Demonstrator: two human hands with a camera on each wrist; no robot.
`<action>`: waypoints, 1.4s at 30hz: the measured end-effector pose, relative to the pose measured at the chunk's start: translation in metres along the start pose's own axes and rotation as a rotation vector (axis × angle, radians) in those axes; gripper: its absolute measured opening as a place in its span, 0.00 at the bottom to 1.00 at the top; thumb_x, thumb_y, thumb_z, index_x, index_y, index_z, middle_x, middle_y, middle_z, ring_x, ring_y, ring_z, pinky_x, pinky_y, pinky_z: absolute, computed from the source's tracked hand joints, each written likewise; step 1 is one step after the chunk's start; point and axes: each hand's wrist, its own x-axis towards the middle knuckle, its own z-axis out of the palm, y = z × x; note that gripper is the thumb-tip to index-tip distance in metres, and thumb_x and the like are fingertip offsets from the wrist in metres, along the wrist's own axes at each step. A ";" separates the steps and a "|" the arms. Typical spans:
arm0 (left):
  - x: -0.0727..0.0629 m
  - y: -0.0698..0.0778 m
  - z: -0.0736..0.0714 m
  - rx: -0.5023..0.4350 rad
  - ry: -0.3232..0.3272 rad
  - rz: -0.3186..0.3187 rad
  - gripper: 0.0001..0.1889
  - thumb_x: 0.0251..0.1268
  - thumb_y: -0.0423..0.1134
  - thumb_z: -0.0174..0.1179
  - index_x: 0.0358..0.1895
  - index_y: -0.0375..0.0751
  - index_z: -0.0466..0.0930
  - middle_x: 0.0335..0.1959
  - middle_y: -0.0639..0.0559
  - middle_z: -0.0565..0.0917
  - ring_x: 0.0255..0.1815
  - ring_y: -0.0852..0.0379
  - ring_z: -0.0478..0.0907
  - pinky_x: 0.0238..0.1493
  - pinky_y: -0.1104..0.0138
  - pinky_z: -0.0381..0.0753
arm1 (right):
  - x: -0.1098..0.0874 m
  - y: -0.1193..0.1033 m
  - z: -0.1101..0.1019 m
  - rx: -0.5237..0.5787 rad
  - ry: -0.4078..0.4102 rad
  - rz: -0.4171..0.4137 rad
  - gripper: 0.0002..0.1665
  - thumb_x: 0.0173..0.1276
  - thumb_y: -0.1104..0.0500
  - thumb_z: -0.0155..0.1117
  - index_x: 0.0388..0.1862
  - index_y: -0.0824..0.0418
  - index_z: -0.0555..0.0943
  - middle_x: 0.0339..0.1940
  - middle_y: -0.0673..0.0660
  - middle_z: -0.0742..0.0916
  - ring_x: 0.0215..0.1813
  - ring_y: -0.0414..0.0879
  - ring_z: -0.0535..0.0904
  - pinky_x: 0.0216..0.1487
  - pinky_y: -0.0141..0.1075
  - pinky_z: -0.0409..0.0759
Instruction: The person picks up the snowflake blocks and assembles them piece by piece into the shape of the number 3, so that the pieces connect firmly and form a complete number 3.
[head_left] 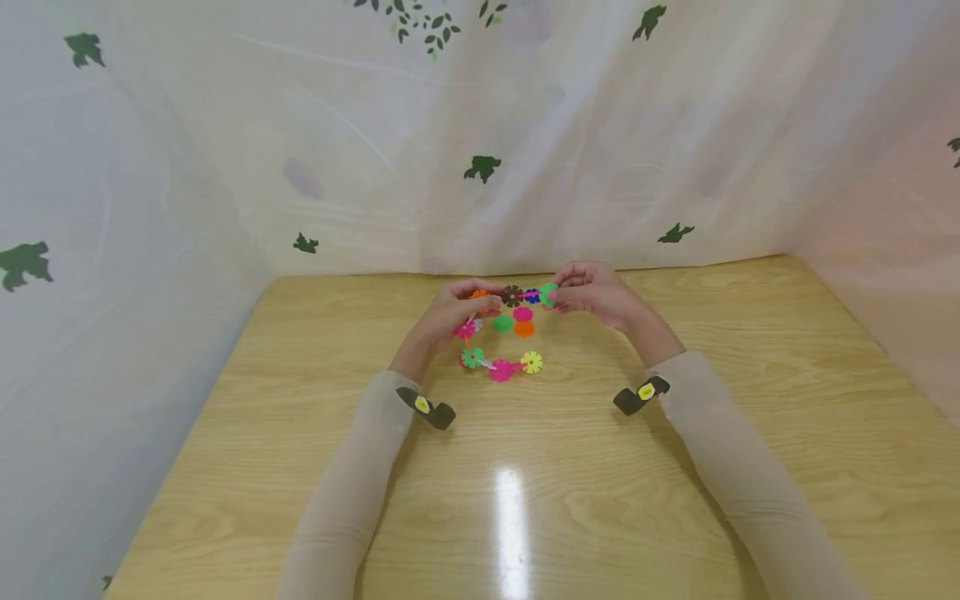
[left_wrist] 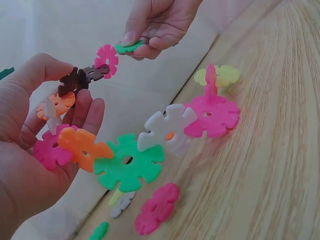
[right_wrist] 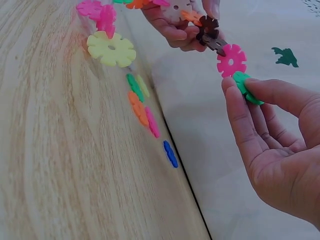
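A curved chain of slotted flower-shaped plastic discs hangs between my two hands, above the table. My left hand (head_left: 450,310) pinches a brown disc (left_wrist: 74,81) between thumb and fingers. Orange, white and pink discs of the chain lie against its palm. From there the chain runs through a green disc (left_wrist: 128,161) and a white disc (left_wrist: 167,127) to a pale yellow disc (right_wrist: 111,48) at one end. At the other end, a green disc (right_wrist: 247,89) is pinched by my right hand (head_left: 596,292). A pink disc (right_wrist: 231,61) joins it to the brown ones.
Loose discs lie on the wooden table (head_left: 570,467) under the chain, among them an orange disc (right_wrist: 137,108), a pink disc (right_wrist: 152,123) and a blue disc (right_wrist: 170,154). A pale curtain (head_left: 420,125) with green leaf shapes hangs at the table's back edge.
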 end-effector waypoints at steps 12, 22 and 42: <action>-0.001 0.002 0.000 -0.014 -0.011 0.007 0.16 0.70 0.27 0.60 0.58 0.25 0.80 0.38 0.54 0.88 0.43 0.55 0.88 0.59 0.59 0.86 | -0.001 -0.001 0.000 0.004 0.009 0.001 0.06 0.71 0.72 0.63 0.42 0.64 0.78 0.33 0.53 0.89 0.38 0.46 0.89 0.45 0.36 0.90; 0.001 -0.001 0.001 -0.019 -0.019 0.015 0.16 0.69 0.26 0.61 0.58 0.24 0.79 0.39 0.54 0.88 0.43 0.55 0.88 0.60 0.58 0.86 | -0.002 -0.001 -0.002 -0.019 -0.004 -0.010 0.07 0.70 0.73 0.63 0.42 0.64 0.78 0.33 0.53 0.89 0.39 0.48 0.89 0.46 0.40 0.90; 0.000 -0.001 0.000 -0.001 -0.006 0.009 0.16 0.70 0.27 0.60 0.58 0.25 0.80 0.39 0.54 0.87 0.57 0.33 0.82 0.62 0.55 0.84 | 0.000 0.001 0.001 -0.003 0.000 -0.008 0.05 0.72 0.72 0.62 0.42 0.64 0.78 0.33 0.53 0.88 0.38 0.46 0.89 0.47 0.37 0.90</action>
